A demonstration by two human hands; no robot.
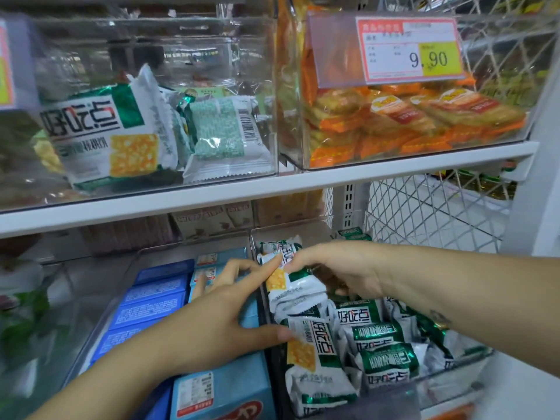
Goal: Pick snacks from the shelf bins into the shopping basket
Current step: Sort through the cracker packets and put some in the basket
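The lower right clear bin (454,377) holds several green-and-white snack packets (385,356). At its left side a few of these packets are gathered in a stack (298,294). My right hand (336,268) reaches in from the right and grips the top of that stack, fingers curled over it. From the lower left, my left hand (224,310) meets the same stack with spread, straight fingers, the index tip at its top and the thumb on a packet (312,344) lower down. No shopping basket is in view.
Blue boxes (151,301) fill the bin to the left. The upper shelf (272,183) carries a clear bin of green-and-white packets (115,137) and one of orange packets (394,116) with a 9.90 price tag (409,47). White wire mesh (424,213) closes the right side.
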